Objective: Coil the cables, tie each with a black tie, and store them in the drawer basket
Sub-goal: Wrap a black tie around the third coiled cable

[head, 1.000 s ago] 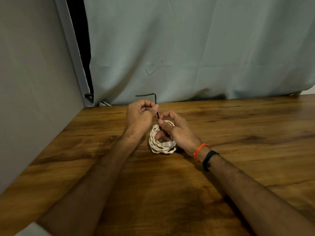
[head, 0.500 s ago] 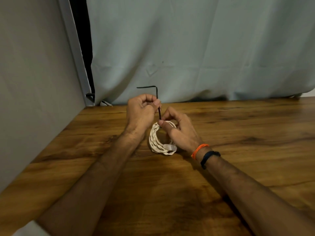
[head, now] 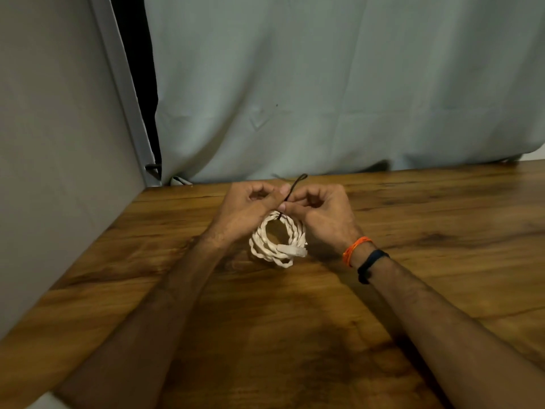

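Two bare forearms are reaching in from the bottom edge across a wooden table (head: 295, 335), meeting near the middle of the view. The right wrist is wearing an orange thread band (head: 355, 248) and, just nearer the elbow, a dark wristband (head: 372, 262). Between the wrists, a coiled white cable (head: 277, 242) is lying on the table as a small ring of several twisted loops, with a pale plug end (head: 292, 250) resting on its near right side. At the far rim of the coil, the left hand (head: 246, 206) and the right hand (head: 320, 209) are pressing close together, thumbs nearly touching, both pinching a thin black tie (head: 290, 193) that is rising from the coil and poking up past the fingertips as a narrow loop. Whether the tie is already twisted closed around the loops is too small to tell. The cable is looking light and soft, likely to spring open if released, so the bundle is best held at the tied spot; the tie seems thin, bendable wire, best gripped close to the coil for twisting. Beyond the hands, the table is ending at a pale hanging curtain (head: 339, 84), with a grey panel (head: 53, 143) standing along the left. No drawer basket is showing.
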